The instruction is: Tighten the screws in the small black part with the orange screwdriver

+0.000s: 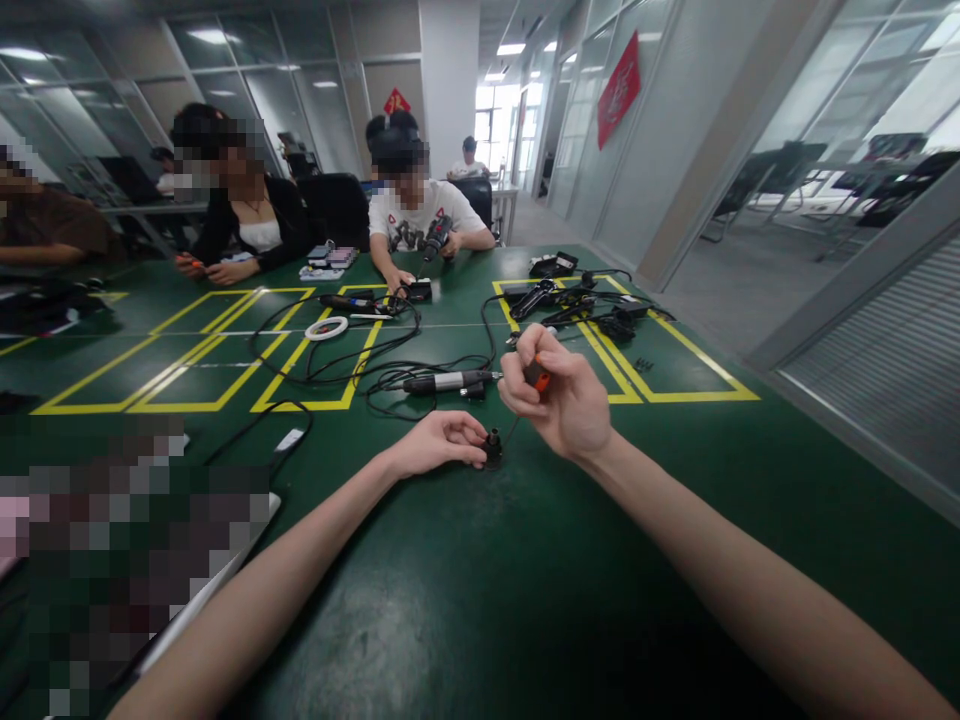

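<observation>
My left hand [442, 442] rests low over the green table, its fingers closed on a small black part [493, 450] that stands on the tabletop. The part has a wider base and a narrow metallic top; its exact kind is too small to make out. Above and to the right, my right hand [559, 390] is wrapped round the orange and black handle of a screwdriver [540, 376]. Its thin shaft slants down and left toward the black part. Whether the tip touches the part cannot be seen clearly.
A corded electric screwdriver [442, 382] lies just beyond my hands amid looped black cables. Further back are a white ring [327, 328] and a pile of black tools and cords [577, 300]. Across the table, a person [424, 215] holds a power drill [437, 240].
</observation>
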A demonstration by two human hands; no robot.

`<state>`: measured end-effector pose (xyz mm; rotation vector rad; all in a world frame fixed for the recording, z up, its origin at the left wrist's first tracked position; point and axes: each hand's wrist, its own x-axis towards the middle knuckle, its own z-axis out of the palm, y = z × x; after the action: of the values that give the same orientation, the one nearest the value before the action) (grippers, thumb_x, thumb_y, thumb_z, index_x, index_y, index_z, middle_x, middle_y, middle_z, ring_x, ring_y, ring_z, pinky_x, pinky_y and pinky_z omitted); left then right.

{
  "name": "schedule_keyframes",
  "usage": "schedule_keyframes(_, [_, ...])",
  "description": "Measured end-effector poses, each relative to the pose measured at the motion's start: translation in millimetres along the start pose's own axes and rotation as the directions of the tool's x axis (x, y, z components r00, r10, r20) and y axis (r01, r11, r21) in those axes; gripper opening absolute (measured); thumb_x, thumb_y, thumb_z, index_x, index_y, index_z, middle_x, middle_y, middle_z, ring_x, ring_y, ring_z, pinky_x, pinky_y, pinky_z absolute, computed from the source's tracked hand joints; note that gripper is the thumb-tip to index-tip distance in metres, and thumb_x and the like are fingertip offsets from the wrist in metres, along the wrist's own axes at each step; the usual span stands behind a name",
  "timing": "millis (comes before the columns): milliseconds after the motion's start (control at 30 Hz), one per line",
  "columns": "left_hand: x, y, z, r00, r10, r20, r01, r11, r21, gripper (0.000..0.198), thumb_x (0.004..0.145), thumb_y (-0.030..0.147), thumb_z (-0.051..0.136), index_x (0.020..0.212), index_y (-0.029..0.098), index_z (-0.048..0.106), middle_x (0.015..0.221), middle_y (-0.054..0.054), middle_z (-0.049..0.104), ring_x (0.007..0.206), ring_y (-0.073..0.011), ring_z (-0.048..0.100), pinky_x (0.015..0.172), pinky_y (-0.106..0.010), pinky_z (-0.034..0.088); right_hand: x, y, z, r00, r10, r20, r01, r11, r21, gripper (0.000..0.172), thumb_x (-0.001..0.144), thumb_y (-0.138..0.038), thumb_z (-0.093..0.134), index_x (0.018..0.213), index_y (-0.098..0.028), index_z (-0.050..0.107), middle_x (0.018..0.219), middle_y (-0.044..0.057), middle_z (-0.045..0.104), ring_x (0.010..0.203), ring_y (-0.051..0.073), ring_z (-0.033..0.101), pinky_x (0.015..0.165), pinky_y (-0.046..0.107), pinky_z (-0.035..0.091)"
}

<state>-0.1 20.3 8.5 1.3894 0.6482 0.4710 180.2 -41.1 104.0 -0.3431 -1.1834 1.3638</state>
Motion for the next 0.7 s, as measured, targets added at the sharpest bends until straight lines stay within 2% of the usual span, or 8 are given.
schedule_keyframes(167, [-1.0, 1.1, -0.7, 1.000, 0.007, 0.020, -0.007, 1.000, -0.008, 0.056, 0.058, 0.043, 0.097, 0.091, 0.010, 0.066, 0.074, -0.002, 0.074, 0.064, -0.0109, 0.069, 0.066, -0.022, 0.051, 3.1, -2.0, -2.1, 0.997, -0.075, -0.030, 0.073, 0.994, -0.080, 0.022, 0.085, -0.031, 0.060, 0.068, -0.019, 0.057, 0.066, -0.002, 0.055, 0.045, 0.008, 0.046, 0.046, 0.025, 0.030])
schedule_keyframes(300, [-1.3, 0.9, -1.4, 1.000, 0.016, 0.023, -0.016, 1.000, -0.003, 0.055, 0.059, 0.044, 0.097, 0.091, 0.010, 0.068, 0.075, -0.003, 0.074, 0.065, -0.0115, 0.070, 0.066, -0.023, 0.051, 3.8, -2.5, -1.0, 0.995, -0.080, -0.052, 0.075, 0.994, -0.085, 0.026, 0.085, -0.032, 0.060, 0.064, -0.018, 0.063, 0.064, -0.002, 0.053, 0.046, 0.009, 0.046, 0.047, 0.026, 0.030])
schedule_keyframes(467, [-1.4, -1.4, -2.6, 0.999, 0.033, -0.015, -0.033, 0.999, -0.008, 0.051, 0.062, 0.043, 0.095, 0.092, 0.009, 0.071, 0.078, -0.006, 0.076, 0.068, -0.0131, 0.071, 0.070, -0.025, 0.053, 2.4, -0.5, 1.9, 0.998, -0.045, -0.054, 0.036, 0.988, -0.150, 0.022, 0.084, -0.037, 0.059, 0.076, -0.019, 0.068, 0.057, -0.003, 0.053, 0.047, 0.011, 0.047, 0.047, 0.028, 0.033])
schedule_keyframes(567, [-1.8, -2.0, -2.5, 0.998, 0.037, -0.045, -0.036, 0.999, 0.005, 0.049, 0.066, 0.042, 0.093, 0.097, 0.009, 0.072, 0.083, -0.008, 0.077, 0.070, -0.0141, 0.071, 0.072, -0.027, 0.054, 2.3, 0.7, 1.9, 0.996, -0.059, -0.071, 0.047, 0.985, -0.163, 0.015, 0.084, -0.037, 0.060, 0.087, -0.022, 0.062, 0.053, -0.005, 0.056, 0.047, 0.014, 0.048, 0.048, 0.028, 0.038])
schedule_keyframes(700, [-3.4, -1.0, -1.8, 0.998, 0.046, -0.048, -0.039, 0.991, 0.129, 0.045, 0.070, 0.038, 0.088, 0.102, 0.010, 0.074, 0.078, -0.005, 0.075, 0.067, -0.0125, 0.068, 0.066, -0.023, 0.049, 3.0, 0.3, 0.6, 0.991, -0.074, -0.113, 0.054, 0.984, -0.168, 0.012, 0.083, -0.035, 0.062, 0.082, -0.024, 0.054, 0.060, -0.003, 0.064, 0.055, 0.016, 0.055, 0.056, 0.029, 0.045])
